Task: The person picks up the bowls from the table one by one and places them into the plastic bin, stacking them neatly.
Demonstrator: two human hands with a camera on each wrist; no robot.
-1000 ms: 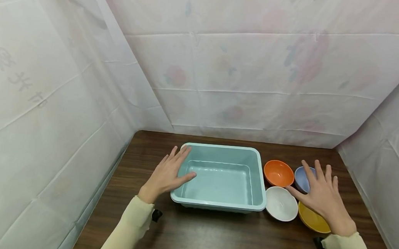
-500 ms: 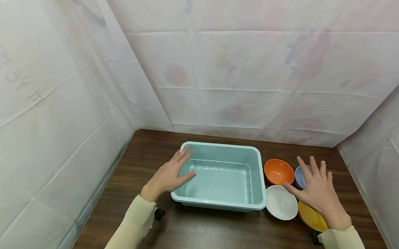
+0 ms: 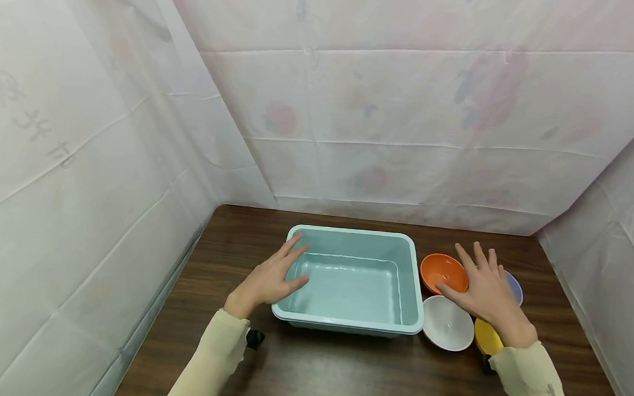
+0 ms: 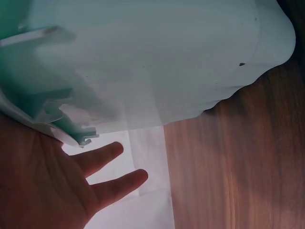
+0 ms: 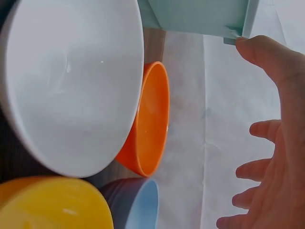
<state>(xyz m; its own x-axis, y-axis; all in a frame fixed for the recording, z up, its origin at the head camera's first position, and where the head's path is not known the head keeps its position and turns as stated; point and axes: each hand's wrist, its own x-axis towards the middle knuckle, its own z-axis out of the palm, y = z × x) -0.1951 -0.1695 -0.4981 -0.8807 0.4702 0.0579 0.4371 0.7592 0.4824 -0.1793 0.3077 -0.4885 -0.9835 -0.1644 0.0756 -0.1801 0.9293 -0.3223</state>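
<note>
A pale blue-green plastic basin [image 3: 352,286] stands on the table, its inside bare. My left hand [image 3: 267,280], fingers spread, hovers over the basin's left rim and holds nothing. In the left wrist view the basin's outer wall [image 4: 157,62] fills the top, with the left hand [image 4: 52,181] at lower left. My right hand [image 3: 489,294] is spread above the bowls at the right, also holding nothing. Under and beside it are an orange bowl [image 3: 443,272], a white bowl [image 3: 447,324], a partly hidden blue bowl [image 3: 515,288] and a partly hidden yellow bowl [image 3: 486,337].
The dark wood-grain table [image 3: 337,377] meets a white sheet with faint floral print [image 3: 377,122] behind. More white sheeting hangs at the left [image 3: 73,205] and right. The white and orange bowls sit right by the basin's right side.
My right hand has drifted left and slightly away from me, uncovering the blue bowl's right side and covering more of the yellow one. The left hand has barely moved.
</note>
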